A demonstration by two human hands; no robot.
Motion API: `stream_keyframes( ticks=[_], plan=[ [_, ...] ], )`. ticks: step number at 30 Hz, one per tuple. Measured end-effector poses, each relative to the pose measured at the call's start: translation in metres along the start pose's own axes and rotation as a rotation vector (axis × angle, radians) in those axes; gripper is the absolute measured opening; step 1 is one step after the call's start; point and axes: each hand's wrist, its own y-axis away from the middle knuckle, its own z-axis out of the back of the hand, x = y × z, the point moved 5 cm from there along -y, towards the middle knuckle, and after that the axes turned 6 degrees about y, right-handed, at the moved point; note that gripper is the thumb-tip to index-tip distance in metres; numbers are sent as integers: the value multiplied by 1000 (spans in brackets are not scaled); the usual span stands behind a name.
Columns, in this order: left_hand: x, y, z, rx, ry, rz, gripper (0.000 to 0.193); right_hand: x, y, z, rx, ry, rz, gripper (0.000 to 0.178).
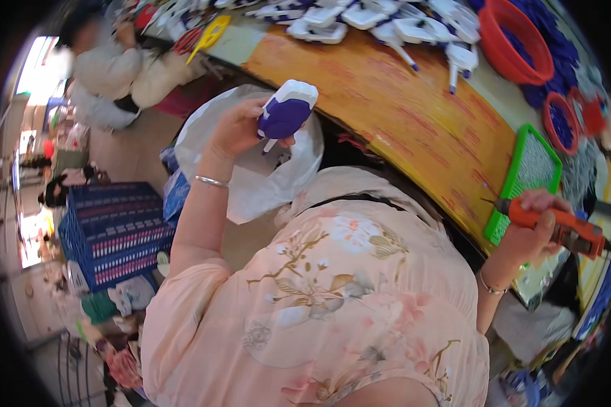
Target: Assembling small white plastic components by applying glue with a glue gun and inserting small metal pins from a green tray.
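My left hand (236, 125) is closed round a white and purple plastic housing (285, 112), lifted over an open white sack (248, 197). A short stem with a purple tip points down from the housing. On the right, my right hand (531, 234) grips an orange electric screwdriver (578, 234), its thin bit pointing left above the table's near edge. Just beyond it lies a green tray (513, 169) of small grey parts, probably screws. Similar white housings (421, 30) are heaped along the far side of the table (387, 112).
A red basin (493, 41) with purple parts and a smaller red bowl (551, 115) stand at the far right. A yellow-handled tool (210, 35) lies at the far left. Blue crates (119, 224) are stacked on the floor to the left, and another person (108, 68) sits beyond.
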Motion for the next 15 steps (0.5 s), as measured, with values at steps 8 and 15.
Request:
stream_keyframes(
  ticks=[8,15],
  plan=[
    [18,42,62,-253,-440,100,57,6,-6,-11,-44,40,17,34],
    [-16,4,-2,-373,-1567,199,40,11,-5,-35,-51,58,-1,36]
  ],
)
